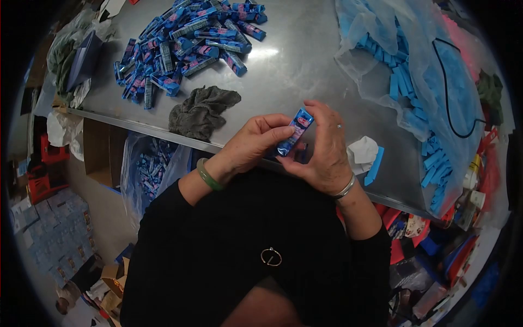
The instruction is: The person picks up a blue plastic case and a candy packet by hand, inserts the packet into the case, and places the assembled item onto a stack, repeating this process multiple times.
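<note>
A small glossy blue packet [295, 132] with a pink and red label is held tilted between both hands, over the table's front edge. My left hand [256, 140] is closed on it, the thumb pressed on its face. My right hand [326, 147] grips it by the ends, thumb at the lower end and fingers at the upper one. Below it, partly hidden by my right hand, is another small dark shape that I cannot make out. A heap of similar blue packets [188, 46] lies at the back left, with a crumpled dark grey cloth [201, 111] in front of it.
Flat light-blue pieces [402, 82] spill from a clear plastic bag [430, 65] on the metal table [294, 71]. Crumpled white paper [362, 152] and one light-blue piece [375, 166] lie beside my right hand. Below the table, a lined box [155, 169] holds more packets.
</note>
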The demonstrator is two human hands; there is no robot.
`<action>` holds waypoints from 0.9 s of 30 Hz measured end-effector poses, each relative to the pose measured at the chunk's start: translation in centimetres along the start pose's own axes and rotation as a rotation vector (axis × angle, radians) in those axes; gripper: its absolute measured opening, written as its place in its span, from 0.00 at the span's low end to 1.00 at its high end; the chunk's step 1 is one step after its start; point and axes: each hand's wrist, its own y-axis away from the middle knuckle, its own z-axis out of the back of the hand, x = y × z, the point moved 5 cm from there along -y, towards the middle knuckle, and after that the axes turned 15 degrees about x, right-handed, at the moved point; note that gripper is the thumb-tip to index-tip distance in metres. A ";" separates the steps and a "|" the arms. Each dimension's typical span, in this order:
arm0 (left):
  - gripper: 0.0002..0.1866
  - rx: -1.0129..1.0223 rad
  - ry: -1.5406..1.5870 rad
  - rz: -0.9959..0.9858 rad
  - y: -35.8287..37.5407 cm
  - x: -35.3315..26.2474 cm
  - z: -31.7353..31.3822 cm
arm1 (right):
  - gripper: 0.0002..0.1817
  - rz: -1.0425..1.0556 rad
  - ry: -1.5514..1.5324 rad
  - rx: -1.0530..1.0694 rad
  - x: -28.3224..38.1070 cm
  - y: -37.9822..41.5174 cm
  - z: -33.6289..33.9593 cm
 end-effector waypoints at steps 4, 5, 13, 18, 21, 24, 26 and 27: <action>0.12 0.010 -0.063 -0.068 -0.1 0.4 0.5 | 0.52 0.011 0.024 -0.001 0.0 0.0 -0.1; 0.12 -0.009 -0.091 -0.080 -0.1 0.4 0.6 | 0.51 -0.004 0.038 -0.006 0.2 -0.1 0.0; 0.12 0.004 -0.029 -0.120 -0.1 0.6 0.9 | 0.54 -0.012 0.049 -0.015 0.4 -0.1 0.2; 0.13 0.060 0.006 -0.134 0.1 -0.1 0.9 | 0.62 -0.110 -0.125 -0.025 -1.1 0.4 2.0; 0.12 0.011 -0.097 -0.118 0.5 -0.7 1.7 | 0.54 -0.139 -0.139 0.004 -2.3 0.7 3.1; 0.12 -0.178 -0.455 -0.190 2.1 -5.0 4.3 | 0.35 -0.149 0.025 0.128 -4.9 1.8 4.1; 0.12 -0.375 -0.774 -0.292 4.1 -10.5 7.7 | 0.26 -0.248 0.050 0.091 -7.9 3.1 5.7; 0.12 -0.463 -0.949 -0.393 5.3 -13.6 9.6 | 0.16 -0.327 0.059 0.062 -9.7 3.7 6.7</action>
